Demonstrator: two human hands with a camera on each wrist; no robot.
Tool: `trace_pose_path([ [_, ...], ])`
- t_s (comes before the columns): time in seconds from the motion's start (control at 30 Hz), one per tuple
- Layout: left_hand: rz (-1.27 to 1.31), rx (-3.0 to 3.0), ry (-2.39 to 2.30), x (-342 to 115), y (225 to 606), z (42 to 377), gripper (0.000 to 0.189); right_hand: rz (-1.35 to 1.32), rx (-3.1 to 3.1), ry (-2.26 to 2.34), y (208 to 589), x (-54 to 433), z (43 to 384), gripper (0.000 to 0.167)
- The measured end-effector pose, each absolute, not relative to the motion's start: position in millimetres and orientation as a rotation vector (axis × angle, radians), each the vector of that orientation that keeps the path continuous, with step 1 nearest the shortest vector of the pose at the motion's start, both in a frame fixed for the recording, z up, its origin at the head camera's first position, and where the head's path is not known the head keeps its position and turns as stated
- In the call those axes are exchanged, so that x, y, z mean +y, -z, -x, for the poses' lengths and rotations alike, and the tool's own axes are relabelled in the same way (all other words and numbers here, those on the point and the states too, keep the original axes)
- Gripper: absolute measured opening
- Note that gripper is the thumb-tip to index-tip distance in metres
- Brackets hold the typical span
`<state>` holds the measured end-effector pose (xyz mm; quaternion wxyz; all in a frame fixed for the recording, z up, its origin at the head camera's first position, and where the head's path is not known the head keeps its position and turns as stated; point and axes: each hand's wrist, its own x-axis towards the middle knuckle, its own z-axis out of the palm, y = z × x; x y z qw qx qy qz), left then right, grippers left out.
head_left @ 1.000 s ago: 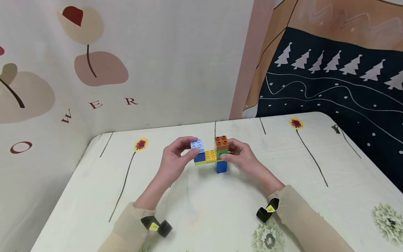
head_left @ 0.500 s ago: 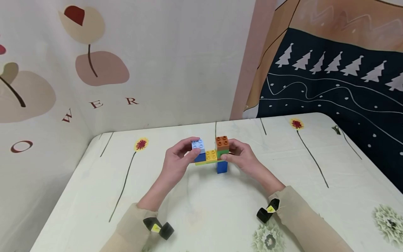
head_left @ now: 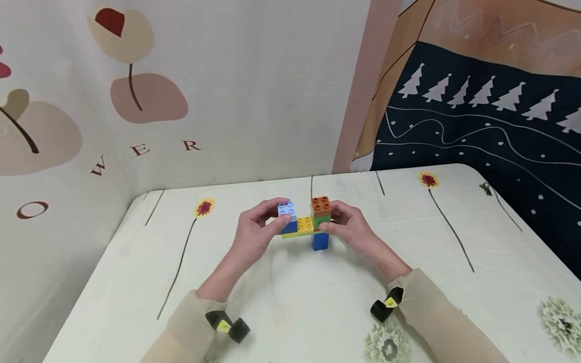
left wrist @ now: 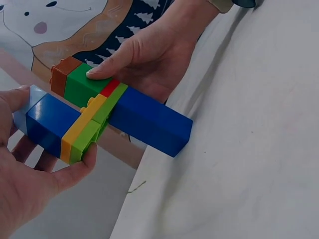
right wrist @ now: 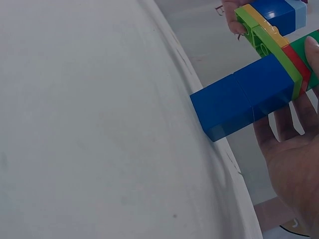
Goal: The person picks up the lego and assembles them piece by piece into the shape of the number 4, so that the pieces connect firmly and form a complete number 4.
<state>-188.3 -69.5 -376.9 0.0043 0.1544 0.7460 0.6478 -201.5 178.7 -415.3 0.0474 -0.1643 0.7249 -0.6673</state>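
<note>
A joined structure of toy building blocks stands between my hands. Its base is a blue column of two bricks at the right, apparently resting on the cloth. On this lie a lime green layer, a yellow plate and a red piece. At the left end a light blue brick tops a dark blue brick; my left hand grips this end between thumb and fingers. My right hand holds the right tower, its thumb on the green brick under a brown brick.
The table has a pale cloth printed with flowers. Behind it hangs a light curtain, with a dark panel of white trees at the right. Both wrists carry small black cameras.
Both hands keep hold of the block structure. The left wrist has shifted slightly to the right; otherwise only a small drift of the view shows.
</note>
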Motion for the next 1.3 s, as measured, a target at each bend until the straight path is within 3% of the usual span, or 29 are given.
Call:
trace_pose_path([
  [0.43, -0.426, 2.290, -2.046, -71, 374, 189, 0.037, 0.485, 2.234, 2.005, 415, 179, 202, 0.042],
  [1.03, -0.325, 2.302, -1.899, -81, 383, 191, 0.058, 0.537, 2.230, 2.005, 411, 178, 201, 0.045],
  [1.3, -0.343, 2.319, -1.946, -86, 394, 188, 0.058, 0.517, 2.230, 1.991, 410, 176, 202, 0.045],
])
